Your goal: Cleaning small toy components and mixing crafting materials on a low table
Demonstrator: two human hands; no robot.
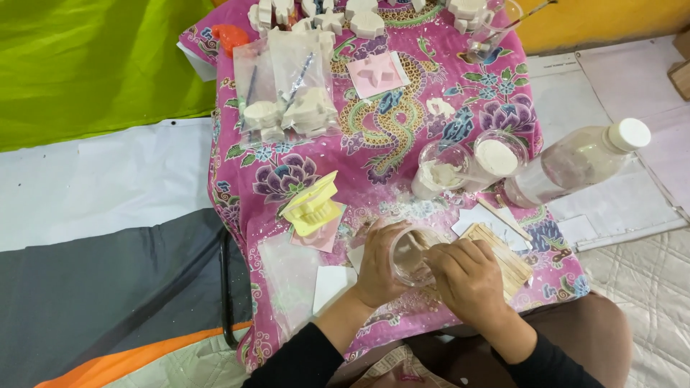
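Observation:
My left hand (375, 267) wraps around a clear plastic cup (410, 255) with pale, wet residue inside, holding it over the near edge of the table. My right hand (466, 276) is closed at the cup's rim, fingers bent toward its mouth; whether it grips a stick there is hidden. A stack of flat wooden sticks (503, 255) lies under and behind my right hand. A yellow mould (313, 207) rests on pink moulds just left of my left hand.
A pink floral cloth (287, 165) covers the small table. Two clear cups of white powder (496, 156) and a plastic bottle (575, 167) stand at right. Bags of white cast shapes (287, 100) and a pink mould (374, 74) lie farther back.

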